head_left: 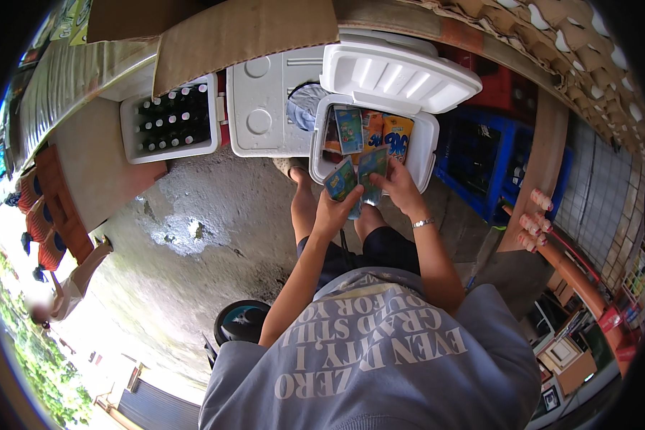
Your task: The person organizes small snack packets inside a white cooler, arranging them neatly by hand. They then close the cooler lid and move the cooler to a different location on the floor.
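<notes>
At the centre of the frame, just below the open white foam cooler [428, 147], your two hands meet over a pair of small drink cartons. Your left hand [331, 208] is closed around a blue-green carton [341, 179], thumb and fingers wrapped on its lower half, the carton tilted a little to the left. Your right hand [403, 188] grips a second blue-green carton [373, 166] just beside the first, the two almost touching at their edges. Both sit right at the cooler's near rim. Inside the cooler, higher in the frame, another blue carton [349, 127] stands upright next to orange drink packs [397, 135]. The cooler's lid [398, 75] is swung back above it, its ribbed inner side showing. To the left lies a second white cooler lid [261, 107], and further to the upper left a white foam box of dark bottles [172, 118]. A silver bracelet [423, 223] circles your right wrist. Blue plastic crates [480, 158] stand at the right of the cooler, and bare concrete floor [208, 222] fills the left middle of the frame.
</notes>
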Demonstrator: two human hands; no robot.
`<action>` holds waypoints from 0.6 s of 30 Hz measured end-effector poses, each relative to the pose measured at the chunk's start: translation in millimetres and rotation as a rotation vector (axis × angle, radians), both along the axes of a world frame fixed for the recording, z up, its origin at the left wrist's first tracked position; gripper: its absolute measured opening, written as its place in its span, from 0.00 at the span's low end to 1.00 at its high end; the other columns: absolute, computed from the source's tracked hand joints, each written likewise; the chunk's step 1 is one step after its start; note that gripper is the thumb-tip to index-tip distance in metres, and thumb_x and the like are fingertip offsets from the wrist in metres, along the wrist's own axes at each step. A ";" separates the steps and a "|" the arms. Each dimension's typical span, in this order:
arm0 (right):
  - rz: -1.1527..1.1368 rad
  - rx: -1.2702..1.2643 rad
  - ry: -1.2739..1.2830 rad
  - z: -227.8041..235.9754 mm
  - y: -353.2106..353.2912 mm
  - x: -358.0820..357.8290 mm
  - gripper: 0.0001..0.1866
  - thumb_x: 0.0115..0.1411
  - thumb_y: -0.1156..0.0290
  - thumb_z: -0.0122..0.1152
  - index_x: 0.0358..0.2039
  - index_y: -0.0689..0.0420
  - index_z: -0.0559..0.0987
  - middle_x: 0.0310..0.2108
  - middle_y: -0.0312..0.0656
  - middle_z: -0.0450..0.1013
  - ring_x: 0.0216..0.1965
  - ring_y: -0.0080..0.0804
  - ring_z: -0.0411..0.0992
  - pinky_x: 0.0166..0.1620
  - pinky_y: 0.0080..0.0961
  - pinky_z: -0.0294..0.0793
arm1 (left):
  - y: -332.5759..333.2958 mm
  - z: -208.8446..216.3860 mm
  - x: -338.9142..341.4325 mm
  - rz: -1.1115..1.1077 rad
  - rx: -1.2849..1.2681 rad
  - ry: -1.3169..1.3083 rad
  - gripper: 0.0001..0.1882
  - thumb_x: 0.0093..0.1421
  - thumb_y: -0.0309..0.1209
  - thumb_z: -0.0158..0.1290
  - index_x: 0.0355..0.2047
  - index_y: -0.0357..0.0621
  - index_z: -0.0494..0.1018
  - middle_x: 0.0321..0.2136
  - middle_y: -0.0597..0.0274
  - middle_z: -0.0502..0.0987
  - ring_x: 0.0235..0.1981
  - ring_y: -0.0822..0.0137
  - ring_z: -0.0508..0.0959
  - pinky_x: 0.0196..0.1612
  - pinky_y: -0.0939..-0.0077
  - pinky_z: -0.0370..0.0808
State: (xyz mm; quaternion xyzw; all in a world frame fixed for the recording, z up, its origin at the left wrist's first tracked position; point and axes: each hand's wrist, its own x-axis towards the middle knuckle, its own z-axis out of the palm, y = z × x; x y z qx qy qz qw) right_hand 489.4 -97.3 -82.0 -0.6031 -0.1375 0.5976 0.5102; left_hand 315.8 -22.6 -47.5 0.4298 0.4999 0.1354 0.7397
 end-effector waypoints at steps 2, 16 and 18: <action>-0.142 -0.011 -0.030 -10.7 2.3 8.9 0.18 0.61 0.72 0.66 0.48 0.62 0.71 0.42 0.39 0.76 0.44 0.23 0.74 0.47 0.23 0.74 | -0.7 -3.5 1.4 0.065 -0.033 -0.026 0.19 0.61 0.30 0.60 0.50 0.33 0.74 0.40 0.59 0.82 0.42 0.73 0.79 0.47 0.79 0.74; -0.219 -0.075 -0.182 -57.0 24.0 25.0 0.16 0.61 0.73 0.64 0.47 0.61 0.70 0.40 0.42 0.76 0.39 0.27 0.75 0.41 0.24 0.74 | -5.5 -10.4 -31.8 0.135 -0.131 -0.039 0.21 0.63 0.30 0.59 0.53 0.32 0.70 0.44 0.49 0.80 0.44 0.61 0.82 0.48 0.69 0.78; -0.152 -0.051 -0.216 -59.3 17.6 28.2 0.14 0.60 0.77 0.64 0.44 0.60 0.70 0.40 0.43 0.77 0.41 0.28 0.76 0.43 0.24 0.76 | -8.6 -13.8 -35.7 0.150 -0.115 -0.038 0.20 0.63 0.29 0.58 0.52 0.31 0.70 0.43 0.49 0.80 0.44 0.61 0.82 0.48 0.68 0.78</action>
